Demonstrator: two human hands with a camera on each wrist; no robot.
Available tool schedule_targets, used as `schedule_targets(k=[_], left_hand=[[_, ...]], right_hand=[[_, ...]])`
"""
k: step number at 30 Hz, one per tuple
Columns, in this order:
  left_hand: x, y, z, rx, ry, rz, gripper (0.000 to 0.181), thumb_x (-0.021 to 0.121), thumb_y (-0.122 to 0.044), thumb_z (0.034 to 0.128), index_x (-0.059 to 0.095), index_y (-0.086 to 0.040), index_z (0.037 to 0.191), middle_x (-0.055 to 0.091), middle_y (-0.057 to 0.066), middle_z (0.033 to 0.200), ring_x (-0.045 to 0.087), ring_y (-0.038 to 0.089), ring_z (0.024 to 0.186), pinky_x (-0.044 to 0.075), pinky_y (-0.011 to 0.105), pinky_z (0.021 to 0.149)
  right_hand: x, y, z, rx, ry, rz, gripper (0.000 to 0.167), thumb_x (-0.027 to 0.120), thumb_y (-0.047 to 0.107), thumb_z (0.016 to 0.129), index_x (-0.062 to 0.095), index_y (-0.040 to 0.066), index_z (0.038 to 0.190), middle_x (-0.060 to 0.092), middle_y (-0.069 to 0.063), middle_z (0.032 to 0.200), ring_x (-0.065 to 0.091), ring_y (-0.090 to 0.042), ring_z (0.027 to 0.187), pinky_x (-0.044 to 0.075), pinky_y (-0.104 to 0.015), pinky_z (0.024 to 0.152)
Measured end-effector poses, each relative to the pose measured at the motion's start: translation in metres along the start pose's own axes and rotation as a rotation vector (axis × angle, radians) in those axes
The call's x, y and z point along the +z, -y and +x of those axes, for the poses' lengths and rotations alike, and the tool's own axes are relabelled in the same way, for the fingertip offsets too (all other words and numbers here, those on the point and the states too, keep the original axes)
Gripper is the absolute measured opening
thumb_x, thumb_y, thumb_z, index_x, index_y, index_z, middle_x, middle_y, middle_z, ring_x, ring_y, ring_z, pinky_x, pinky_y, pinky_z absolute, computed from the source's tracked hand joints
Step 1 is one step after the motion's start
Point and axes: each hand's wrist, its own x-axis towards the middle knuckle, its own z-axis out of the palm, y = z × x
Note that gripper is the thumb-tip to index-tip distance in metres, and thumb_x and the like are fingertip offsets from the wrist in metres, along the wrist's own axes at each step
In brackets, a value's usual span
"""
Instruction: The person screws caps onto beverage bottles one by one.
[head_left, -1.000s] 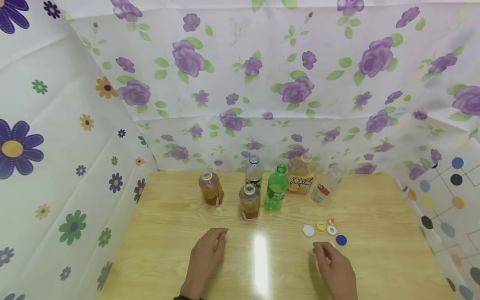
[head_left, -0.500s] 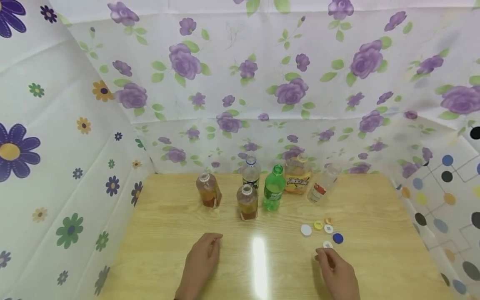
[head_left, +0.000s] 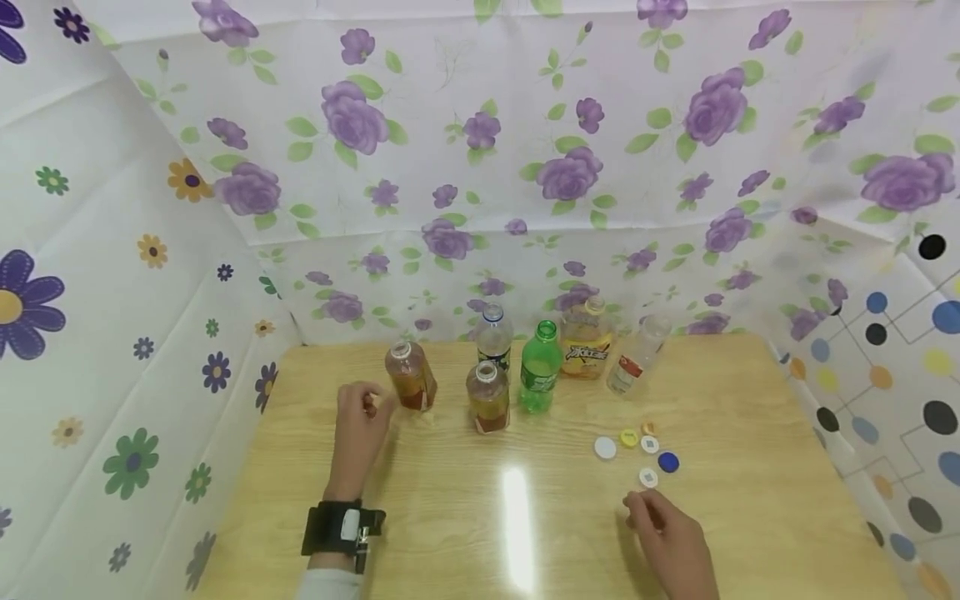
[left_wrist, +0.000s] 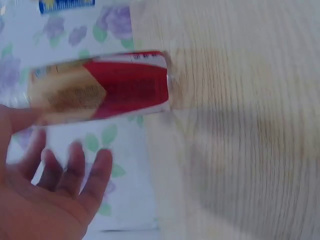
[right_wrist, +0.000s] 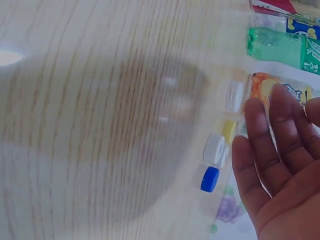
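My left hand [head_left: 363, 421] is beside the leftmost capless bottle [head_left: 412, 379], which holds brown liquid and stands upright. In the left wrist view that bottle's red and tan label [left_wrist: 115, 87] shows in front of the spread, bent fingers [left_wrist: 102, 167]. The thumb overlaps the bottle's upper end; whether it touches cannot be told. My right hand [head_left: 670, 533], fingers relaxed and holding nothing, hovers or rests near a white cap [head_left: 648, 478]. Around it lie a blue cap [head_left: 668, 462], a yellow cap [head_left: 628, 438], an orange cap [head_left: 649, 429] and a larger white cap [head_left: 605, 448].
More capless bottles stand along the back: a second brown one [head_left: 488, 400], a clear one [head_left: 492, 337], a green one [head_left: 540, 371], an orange-labelled one [head_left: 587, 342] and a tilted-looking clear one [head_left: 636, 358]. Flowered cloth [head_left: 465, 192] hangs behind the wooden table [head_left: 442, 533].
My left hand has moved forward and left, from the table's front to beside the left brown bottle. The right hand has stayed near the caps. The head view has shifted slightly.
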Motion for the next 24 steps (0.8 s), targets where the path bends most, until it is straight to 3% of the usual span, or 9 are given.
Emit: schedule_targets(k=[3,7,12,16,19,24], left_hand=[[0.006,0.008,0.010,-0.019,-0.021,-0.073,0.056,0.076,-0.023,0.1022,0.042,0.004,0.138,0.033,0.020,0.128,0.044,0.038,0.112,0.044,0.048,0.093],[0.019,0.015,0.022,-0.035,0.024,-0.097,0.088,0.082,-0.024,0.0973,0.023,-0.002,0.159,0.020,0.026,0.151,0.034,0.044,0.134,0.041,0.057,0.106],[0.029,0.017,0.033,-0.077,0.076,-0.155,0.108,0.085,-0.026,0.0941,0.008,-0.011,0.168,0.010,0.024,0.163,0.020,0.046,0.150,0.032,0.065,0.117],[0.032,0.019,0.034,-0.110,0.096,-0.185,0.112,0.085,-0.029,0.0939,0.005,-0.014,0.169,0.011,0.023,0.169,0.015,0.045,0.155,0.024,0.068,0.120],[0.034,0.021,0.030,-0.139,0.108,-0.194,0.104,0.082,-0.032,0.0966,0.010,-0.012,0.169,0.021,0.024,0.170,0.018,0.044,0.156,0.019,0.069,0.121],[0.039,0.024,0.024,-0.164,0.096,-0.185,0.086,0.078,-0.038,0.0994,0.028,-0.010,0.164,0.033,0.021,0.164,0.031,0.043,0.152,0.027,0.066,0.120]], right_hand=[[0.000,0.000,0.000,0.011,0.003,-0.009,0.033,0.056,0.038,0.112,0.078,0.015,0.105,0.071,0.004,0.083,0.065,-0.014,0.080,0.055,-0.032,0.075],[-0.001,-0.002,0.000,0.016,0.009,-0.010,0.034,0.055,0.039,0.112,0.077,0.015,0.104,0.067,0.002,0.081,0.061,-0.015,0.076,0.052,-0.030,0.071],[-0.005,-0.004,0.001,-0.004,0.004,-0.015,0.035,0.053,0.039,0.113,0.077,0.014,0.105,0.069,0.002,0.084,0.061,-0.015,0.077,0.053,-0.031,0.072],[-0.007,-0.006,0.000,0.019,0.030,-0.004,0.036,0.052,0.040,0.113,0.077,0.014,0.107,0.071,0.001,0.087,0.064,-0.014,0.081,0.054,-0.031,0.076],[-0.006,-0.007,-0.003,0.055,0.059,0.009,0.036,0.053,0.040,0.113,0.077,0.013,0.108,0.071,0.002,0.088,0.064,-0.014,0.084,0.055,-0.031,0.077],[-0.004,-0.011,-0.005,0.076,0.056,0.011,0.034,0.053,0.037,0.113,0.077,0.012,0.108,0.070,0.001,0.088,0.064,-0.015,0.083,0.055,-0.032,0.078]])
